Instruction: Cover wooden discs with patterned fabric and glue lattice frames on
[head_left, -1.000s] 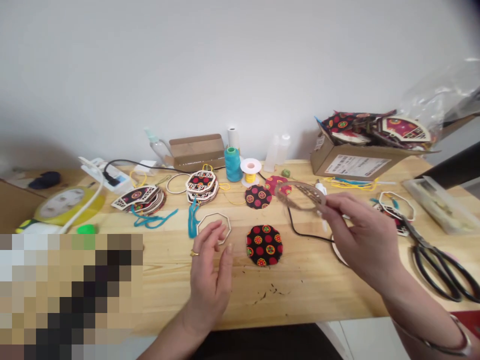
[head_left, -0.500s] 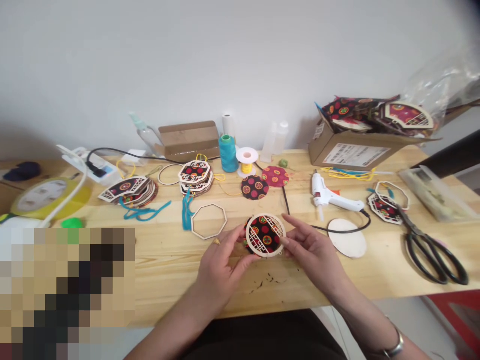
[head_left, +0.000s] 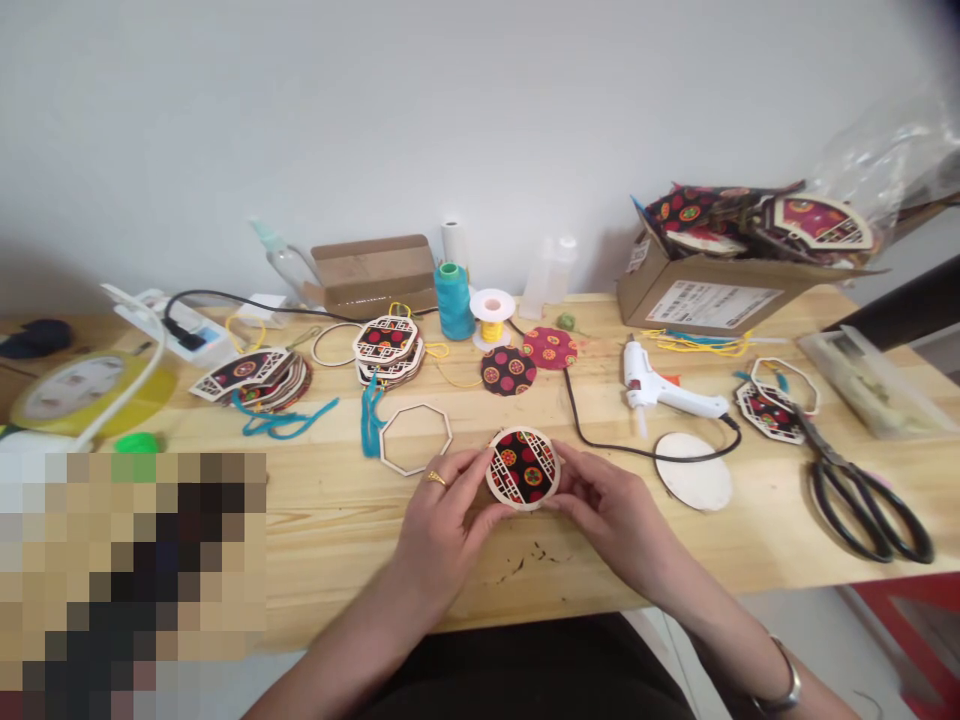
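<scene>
Between my two hands is a round wooden lattice frame backed with dark floral fabric. My left hand grips its left edge between thumb and fingers, a ring on one finger. On the opposite edge, my right hand pinches it the same way. Just beyond lie a dark fabric circle and a red fabric circle. An empty octagonal wooden frame rests beyond my left hand. A white disc lies right of my right hand, under the cord of a white glue gun.
Black-handled scissors lie at the right near a clear plastic tray. Behind stands a cardboard box full of fabric pieces. Stacked octagonal ornaments, a teal thread cone and fan-shaped ornaments are further back left. Dark scraps dot the table front.
The frame and the fabric behind it now line up more closely. My right fingers have closed onto the right edge, and the piece has shifted slightly left.
</scene>
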